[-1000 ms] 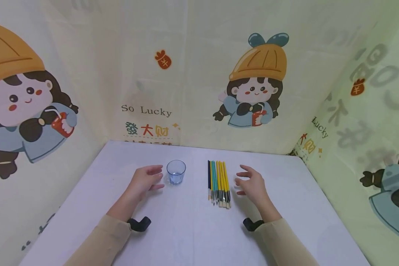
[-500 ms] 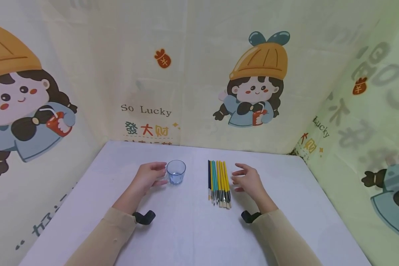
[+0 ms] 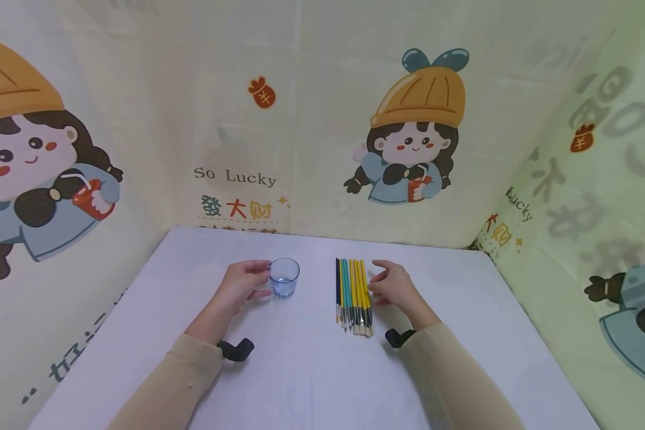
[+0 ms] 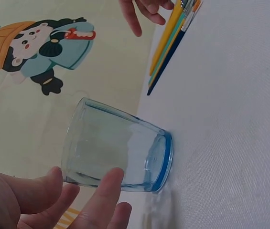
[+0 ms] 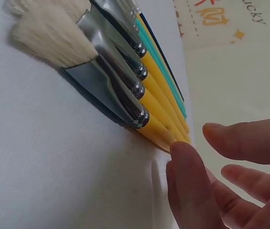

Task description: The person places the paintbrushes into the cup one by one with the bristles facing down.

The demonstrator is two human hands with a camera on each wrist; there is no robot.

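White tabletop (image 3: 279,382); blue-tinted glass tumbler (image 3: 285,278) beside left hand (image 3: 239,285), likely fragile, best held mid-wall; left and right hand (image 3: 399,287) half-spread, empty.

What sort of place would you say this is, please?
Probably a tabletop area screened off for a demonstration or recording: cartoon-printed sheeting borders a white table, on which a glass and a row of paintbrushes are set out.

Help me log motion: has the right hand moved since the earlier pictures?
Yes: in the head view, the right hand has moved leftward, closer to the unmoved paintbrushes.
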